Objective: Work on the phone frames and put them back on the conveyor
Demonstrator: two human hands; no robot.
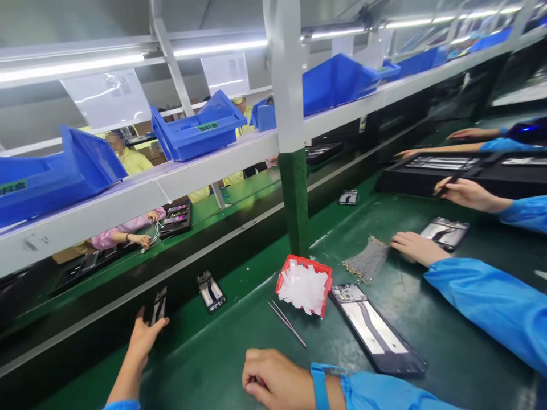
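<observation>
At the lower left, my left hand (146, 336) has its thumb and fingers around the lower end of an opened phone (159, 306) beside the dark channel. My right hand (273, 376) rests on the green bench (222, 364) at bottom centre, its fingers curled, with nothing visible in them. Tweezers (287, 323) lie just above it. To its right lies a large opened phone (371, 330) with a white battery and a black strip. A red tray (328, 279) of white pieces stands behind the tweezers. Another opened phone (211, 291) lies right of my left hand.
A bundle of thin grey wires (368, 261) lies beyond the large phone. On the right, a co-worker's blue sleeves and hands (419, 247) are near another phone (447, 232) and a black tray (427, 176). A green-white post (294, 199) and shelf with blue bins (200, 128) stand ahead.
</observation>
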